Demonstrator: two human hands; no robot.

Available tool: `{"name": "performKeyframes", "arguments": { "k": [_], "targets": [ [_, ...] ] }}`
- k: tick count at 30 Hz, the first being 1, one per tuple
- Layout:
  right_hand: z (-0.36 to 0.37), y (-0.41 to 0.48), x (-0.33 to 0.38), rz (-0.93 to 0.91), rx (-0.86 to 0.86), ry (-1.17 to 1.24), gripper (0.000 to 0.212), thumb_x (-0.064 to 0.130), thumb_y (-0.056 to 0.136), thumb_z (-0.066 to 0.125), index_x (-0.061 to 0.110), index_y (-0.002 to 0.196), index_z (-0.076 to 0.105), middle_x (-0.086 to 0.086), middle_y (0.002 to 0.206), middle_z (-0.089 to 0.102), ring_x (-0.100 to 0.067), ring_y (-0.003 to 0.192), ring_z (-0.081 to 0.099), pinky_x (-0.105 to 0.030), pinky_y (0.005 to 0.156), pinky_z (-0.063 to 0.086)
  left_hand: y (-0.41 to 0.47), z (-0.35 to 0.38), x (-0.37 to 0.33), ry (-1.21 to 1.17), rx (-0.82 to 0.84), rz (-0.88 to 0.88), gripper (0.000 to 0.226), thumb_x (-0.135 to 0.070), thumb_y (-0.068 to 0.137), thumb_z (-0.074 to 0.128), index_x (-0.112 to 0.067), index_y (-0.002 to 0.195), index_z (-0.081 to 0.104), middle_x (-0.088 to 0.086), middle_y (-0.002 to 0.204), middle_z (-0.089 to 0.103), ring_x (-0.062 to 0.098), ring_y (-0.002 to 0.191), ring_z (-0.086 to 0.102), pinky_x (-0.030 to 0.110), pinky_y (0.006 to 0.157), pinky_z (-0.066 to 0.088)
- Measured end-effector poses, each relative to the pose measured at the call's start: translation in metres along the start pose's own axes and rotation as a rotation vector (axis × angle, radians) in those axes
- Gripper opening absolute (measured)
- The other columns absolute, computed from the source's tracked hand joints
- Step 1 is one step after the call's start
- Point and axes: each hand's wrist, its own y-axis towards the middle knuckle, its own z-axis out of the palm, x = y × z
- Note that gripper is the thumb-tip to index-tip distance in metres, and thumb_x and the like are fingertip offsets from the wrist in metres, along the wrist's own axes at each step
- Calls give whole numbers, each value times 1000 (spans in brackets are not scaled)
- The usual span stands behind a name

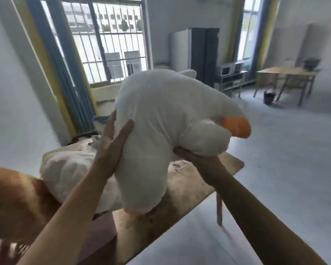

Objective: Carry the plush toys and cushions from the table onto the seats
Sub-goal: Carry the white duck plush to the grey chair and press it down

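Barred windows [111, 41] light a grey-floored room as 2 hands, left [111, 148] and right [197, 157], clasp a white plush goose [161, 123] at frame centre above a worn table [189, 190]; another white plush [65, 175] lies lower left.

The goose [161, 119] is showing soft, matt white cloth with an orange fabric beak [237, 127]; the counter [189, 190] is looking like worn, blotchy matt wood; the floor [285, 150] is lying smooth.
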Motion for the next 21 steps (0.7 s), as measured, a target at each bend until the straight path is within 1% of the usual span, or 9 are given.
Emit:
{"name": "performKeyframes", "arguments": {
  "k": [4, 6, 9, 12, 13, 14, 17, 19, 21],
  "targets": [
    [-95, -31, -7, 69, -140, -96, 72, 28, 67, 93, 6, 129, 64, -6, 123, 73, -16, 112, 70, -38, 101, 56, -13, 101, -17, -12, 159, 112, 97, -75, 65, 63, -46, 153, 34, -19, 150, 41, 3, 129, 46, 7, 92, 40],
    [-141, -48, -7, 108, -199, -122, 58, 33, 68, 92, 16, 119, 67, 1, 119, 73, -4, 106, 70, -30, 95, 55, -18, 151, -22, -34, 250, 151, 96, -73, 67, 66, -47, 154, 35, -17, 155, 41, 4, 131, 47, 18, 102, 43],
    [-212, -73, -5, 146, -272, -134, 34, 16, 87, 79, 22, 114, 60, 14, 111, 64, 13, 92, 63, -3, 79, 48, -28, 233, -31, -49, 387, 188, 91, -72, 68, 70, -53, 150, 37, -19, 155, 45, 4, 136, 49, 38, 114, 43],
    [-289, -91, -13, 131, -383, -171, 76, 54, 69, 87, 16, 131, 62, 6, 130, 65, -7, 123, 60, -30, 111, 45, -37, 324, -39, -65, 506, 203, 88, -71, 66, 73, -57, 146, 40, -20, 153, 47, 3, 138, 48, 42, 117, 41],
    [-315, -95, -13, 128, -422, -178, 92, 61, 61, 87, 16, 136, 60, 3, 137, 64, -9, 128, 58, -35, 113, 44, -41, 355, -43, -84, 539, 206, 88, -71, 66, 73, -56, 146, 40, -22, 153, 47, 2, 138, 48, 41, 117, 40],
    [-339, -98, -10, 142, -450, -177, 88, 58, 63, 88, 17, 136, 60, 4, 137, 64, -3, 126, 58, -32, 109, 44, -44, 385, -46, -98, 565, 198, 88, -70, 66, 73, -56, 147, 41, -25, 151, 47, -1, 137, 47, 37, 117, 40],
    [-415, -104, -1, 175, -506, -150, 37, 19, 87, 81, 33, 114, 59, 20, 115, 62, 29, 90, 56, -6, 86, 45, -54, 471, -55, -158, 620, 163, 87, -69, 66, 72, -55, 147, 42, -42, 134, 47, -24, 120, 47, 9, 99, 42],
    [-462, -107, 2, 185, -555, -184, 32, 13, 90, 77, 37, 101, 59, 23, 106, 62, 22, 90, 58, -13, 94, 48, -59, 525, -57, -177, 658, 151, 85, -63, 72, 71, -50, 149, 40, -47, 127, 42, -37, 107, 43, -6, 84, 37],
    [-502, -103, 0, 207, -610, -230, 20, 21, 89, 78, 32, 100, 65, 10, 109, 69, 0, 104, 64, -31, 106, 46, -62, 572, -56, -173, 701, 133, 80, -56, 78, 68, -47, 151, 38, -47, 125, 40, -41, 102, 40, -10, 79, 34]
  ]
}}
